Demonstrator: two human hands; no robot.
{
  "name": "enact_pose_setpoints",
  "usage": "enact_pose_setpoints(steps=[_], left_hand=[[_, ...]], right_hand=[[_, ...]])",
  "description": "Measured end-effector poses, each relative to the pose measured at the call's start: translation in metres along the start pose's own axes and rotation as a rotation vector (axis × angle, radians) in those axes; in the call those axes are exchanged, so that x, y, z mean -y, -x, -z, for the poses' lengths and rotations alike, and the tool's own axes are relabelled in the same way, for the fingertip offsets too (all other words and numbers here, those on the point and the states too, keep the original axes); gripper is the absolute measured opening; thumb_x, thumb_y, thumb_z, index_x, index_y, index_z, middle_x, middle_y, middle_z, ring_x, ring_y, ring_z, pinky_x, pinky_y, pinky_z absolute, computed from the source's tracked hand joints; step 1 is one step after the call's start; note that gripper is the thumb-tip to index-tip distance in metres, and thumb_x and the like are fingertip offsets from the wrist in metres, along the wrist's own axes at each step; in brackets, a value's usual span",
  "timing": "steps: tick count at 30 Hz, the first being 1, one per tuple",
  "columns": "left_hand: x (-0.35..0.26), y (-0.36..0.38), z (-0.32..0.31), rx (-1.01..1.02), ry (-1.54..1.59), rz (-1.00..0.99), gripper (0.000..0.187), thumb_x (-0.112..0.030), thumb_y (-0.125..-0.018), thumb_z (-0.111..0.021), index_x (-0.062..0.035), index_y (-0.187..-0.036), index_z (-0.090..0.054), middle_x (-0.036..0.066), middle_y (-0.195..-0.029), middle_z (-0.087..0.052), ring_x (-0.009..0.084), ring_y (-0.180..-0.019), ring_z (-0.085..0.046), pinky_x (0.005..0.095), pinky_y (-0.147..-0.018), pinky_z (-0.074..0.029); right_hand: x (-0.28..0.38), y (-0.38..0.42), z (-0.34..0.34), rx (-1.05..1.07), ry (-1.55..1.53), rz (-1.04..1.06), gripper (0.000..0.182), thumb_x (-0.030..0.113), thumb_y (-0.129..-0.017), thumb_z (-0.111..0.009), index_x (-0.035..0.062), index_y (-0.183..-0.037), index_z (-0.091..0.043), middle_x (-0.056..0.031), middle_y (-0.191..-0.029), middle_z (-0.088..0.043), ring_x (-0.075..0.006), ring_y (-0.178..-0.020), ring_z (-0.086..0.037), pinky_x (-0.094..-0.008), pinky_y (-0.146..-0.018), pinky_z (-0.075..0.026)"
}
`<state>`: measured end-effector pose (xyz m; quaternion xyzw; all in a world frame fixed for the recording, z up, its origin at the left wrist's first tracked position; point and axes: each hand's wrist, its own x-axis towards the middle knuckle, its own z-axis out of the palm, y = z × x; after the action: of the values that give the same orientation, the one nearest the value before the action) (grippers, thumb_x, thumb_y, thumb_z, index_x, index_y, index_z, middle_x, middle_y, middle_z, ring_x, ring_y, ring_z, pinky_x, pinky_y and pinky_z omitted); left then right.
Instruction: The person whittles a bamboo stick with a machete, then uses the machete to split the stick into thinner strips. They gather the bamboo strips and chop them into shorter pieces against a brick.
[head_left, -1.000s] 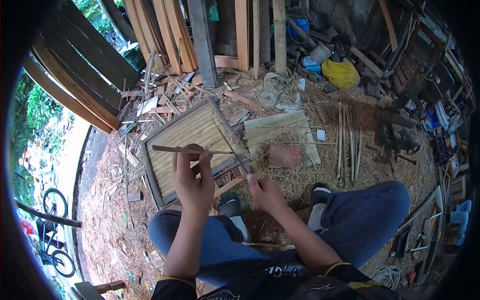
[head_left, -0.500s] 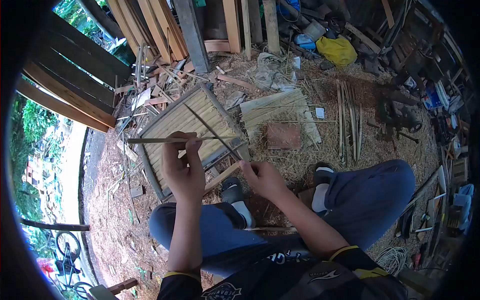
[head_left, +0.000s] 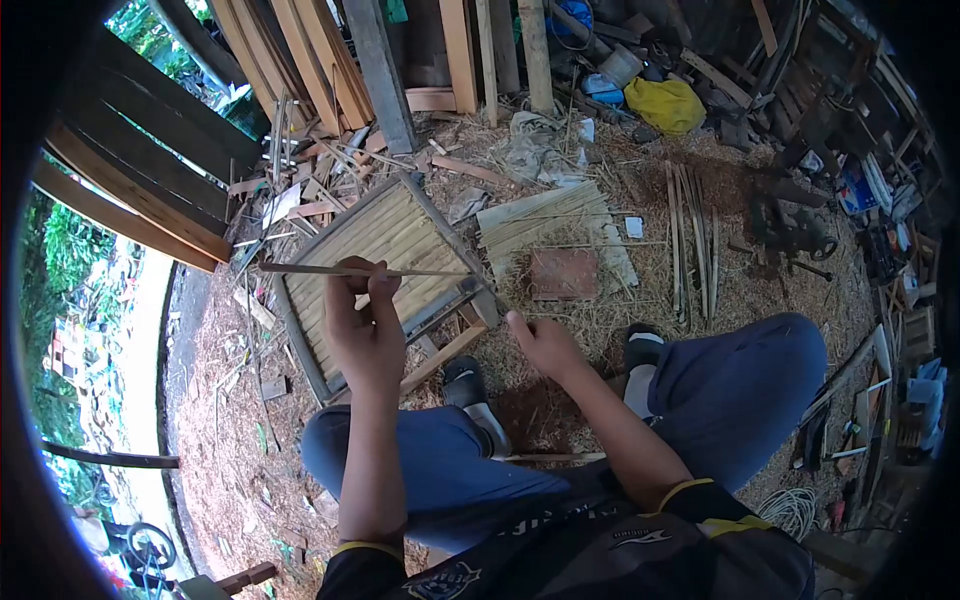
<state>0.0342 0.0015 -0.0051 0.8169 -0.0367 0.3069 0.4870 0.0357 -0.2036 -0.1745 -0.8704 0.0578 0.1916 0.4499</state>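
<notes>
My left hand (head_left: pixel 362 315) pinches a thin bamboo strip (head_left: pixel 430 273) between thumb and fingers, holding it nearly level. The strip crosses above a wooden frame (head_left: pixel 440 210) filled with a panel of bamboo slats (head_left: pixel 375 235), which lies slanted on the ground. To the right and a little lower is my right hand (head_left: pixel 548 350), fingers curled and thumb pointing up and left, near the frame's lower right corner. What it grips, if anything, cannot be made out. The two hands are apart.
A reddish block (head_left: pixel 564 273) lies beside a mat of thin strips (head_left: pixel 545 215). Long strips (head_left: pixel 692 240) rest further right. My shoed feet (head_left: pixel 463 380) flank the work spot. Boards (head_left: pixel 315 60) lean at the back; a yellow bag (head_left: pixel 664 105) sits among clutter.
A long, dark, blade-like piece reached up and left from my right hand across the strip; it no longer shows clearly. My right hand has moved slightly right. The left-hand strip has turned, looking browner.
</notes>
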Motion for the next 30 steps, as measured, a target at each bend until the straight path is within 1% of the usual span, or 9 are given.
enact_pose_setpoints(steps=[3, 6, 9, 12, 18, 21, 24, 27, 30], left_hand=[[0.001, 0.004, -0.001, -0.004, 0.011, 0.006, 0.005, 0.002, -0.102, -0.058, 0.0037, -0.106, -0.056, 0.007, -0.087, -0.061, 0.0115, -0.083, -0.067, 0.0274, -0.077, -0.063], [0.002, 0.000, 0.000, -0.010, 0.034, 0.023, 0.005, 0.002, -0.102, -0.058, 0.0033, -0.106, -0.055, 0.008, -0.088, -0.061, 0.0117, -0.083, -0.067, 0.0277, -0.077, -0.064], [0.006, -0.005, 0.002, -0.007, 0.038, 0.008, 0.005, 0.001, -0.102, -0.058, 0.0027, -0.106, -0.055, 0.008, -0.089, -0.062, 0.0116, -0.083, -0.067, 0.0279, -0.078, -0.064], [0.003, 0.000, 0.003, 0.000, 0.037, 0.025, 0.005, 0.001, -0.102, -0.058, 0.0021, -0.106, -0.055, 0.008, -0.089, -0.062, 0.0114, -0.083, -0.067, 0.0280, -0.079, -0.064], [0.007, -0.007, 0.005, -0.019, 0.053, 0.046, 0.005, 0.001, -0.103, -0.058, 0.0011, -0.107, -0.056, 0.007, -0.089, -0.062, 0.0107, -0.083, -0.067, 0.0271, -0.078, -0.063], [0.010, -0.003, 0.001, -0.023, 0.066, 0.034, 0.006, 0.000, -0.103, -0.059, 0.0008, -0.108, -0.056, 0.006, -0.088, -0.061, 0.0103, -0.083, -0.066, 0.0267, -0.077, -0.063], [0.008, -0.004, -0.003, -0.013, 0.044, 0.021, 0.006, 0.000, -0.103, -0.059, 0.0007, -0.108, -0.055, 0.006, -0.088, -0.060, 0.0100, -0.083, -0.065, 0.0269, -0.077, -0.063], [0.010, -0.008, 0.001, -0.015, 0.060, 0.047, 0.007, -0.001, -0.103, -0.059, 0.0005, -0.109, -0.055, 0.005, -0.088, -0.059, 0.0095, -0.084, -0.065, 0.0275, -0.079, -0.064], [0.014, -0.012, 0.001, -0.021, 0.074, 0.026, 0.007, -0.001, -0.103, -0.059, 0.0000, -0.109, -0.055, 0.005, -0.089, -0.060, 0.0091, -0.083, -0.064, 0.0279, -0.079, -0.064]], right_hand=[[0.014, 0.014, -0.004, -0.040, -0.040, 0.120, 0.076, 0.068, -0.099, -0.044, -0.0008, -0.091, -0.077, -0.0298, -0.085, -0.071, -0.0487, -0.089, -0.070, -0.0532, -0.084, -0.054], [0.014, 0.011, 0.003, 0.053, -0.060, -0.009, 0.079, 0.070, -0.099, -0.043, -0.0009, -0.092, -0.077, -0.0297, -0.087, -0.071, -0.0475, -0.090, -0.070, -0.0531, -0.085, -0.054], [-0.009, -0.005, 0.002, 0.035, 0.052, -0.002, 0.081, 0.071, -0.098, -0.043, -0.0026, -0.092, -0.077, -0.0306, -0.086, -0.071, -0.0471, -0.090, -0.070, -0.0524, -0.085, -0.054], [0.029, 0.026, 0.016, 0.032, -0.019, 0.018, 0.085, 0.072, -0.098, -0.042, -0.0057, -0.090, -0.075, -0.0318, -0.086, -0.070, -0.0476, -0.090, -0.070, -0.0532, -0.083, -0.054], [-0.012, -0.003, -0.003, -0.034, 0.036, 0.010, 0.085, 0.072, -0.098, -0.042, -0.0071, -0.087, -0.074, -0.0314, -0.081, -0.069, -0.0491, -0.086, -0.069, -0.0551, -0.081, -0.053], [0.008, 0.010, 0.004, -0.022, 0.067, 0.083, 0.078, 0.067, -0.101, -0.042, -0.0030, -0.088, -0.074, -0.0236, -0.076, -0.069, -0.0425, -0.078, -0.069, -0.0473, -0.076, -0.053], [0.039, 0.030, 0.013, 0.041, -0.020, 0.160, 0.078, 0.067, -0.101, -0.042, -0.0033, -0.086, -0.073, -0.0213, -0.072, -0.068, -0.0410, -0.074, -0.069, -0.0477, -0.074, -0.052], [0.024, 0.022, 0.011, 0.030, -0.059, 0.058, 0.079, 0.067, -0.100, -0.044, -0.0051, -0.088, -0.075, -0.0300, -0.080, -0.069, -0.0481, -0.083, -0.070, -0.0528, -0.079, -0.054], [-0.022, -0.004, -0.002, -0.009, 0.016, 0.035, 0.076, 0.066, -0.100, -0.046, -0.0037, -0.089, -0.075, -0.0281, -0.079, -0.070, -0.0469, -0.081, -0.070, -0.0516, -0.078, -0.054]])
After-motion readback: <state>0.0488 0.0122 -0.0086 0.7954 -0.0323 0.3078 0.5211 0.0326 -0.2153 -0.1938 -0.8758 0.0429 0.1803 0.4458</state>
